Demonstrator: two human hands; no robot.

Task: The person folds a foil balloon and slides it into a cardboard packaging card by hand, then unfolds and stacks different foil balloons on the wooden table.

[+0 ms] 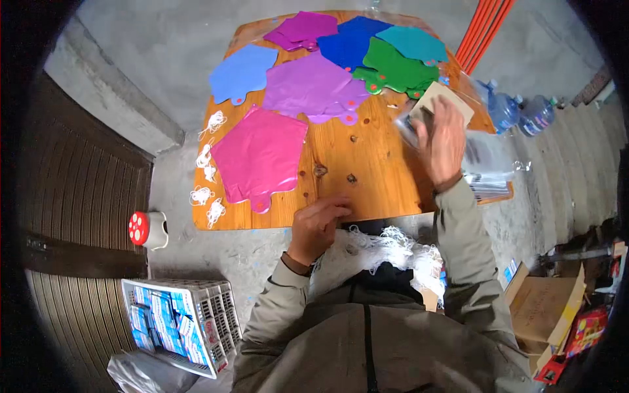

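My right hand point(445, 145) is on a tan cardboard piece point(457, 105) at the table's right side, its thumb and fingers over the card's lower edge, with clear plastic under it. My left hand point(316, 227) rests at the table's front edge, fingers curled together; whether it holds anything is hidden. Left of it lies a pink star-shaped foil piece point(261, 157). Beyond are light purple point(313, 85), light blue point(244, 71), magenta point(304, 29), dark blue point(350, 42), green point(396, 69) and teal point(413, 43) foil pieces. White string bundles point(200, 195) line the left edge.
Clear plastic bags point(488, 157) lie at the wooden table's point(367, 190) right edge. White string point(393, 252) hangs over my lap. Around the table are water bottles point(537, 116), orange poles point(481, 36), a stool point(154, 230), a crate of blue-white boxes point(219, 321) and an open carton point(544, 308).
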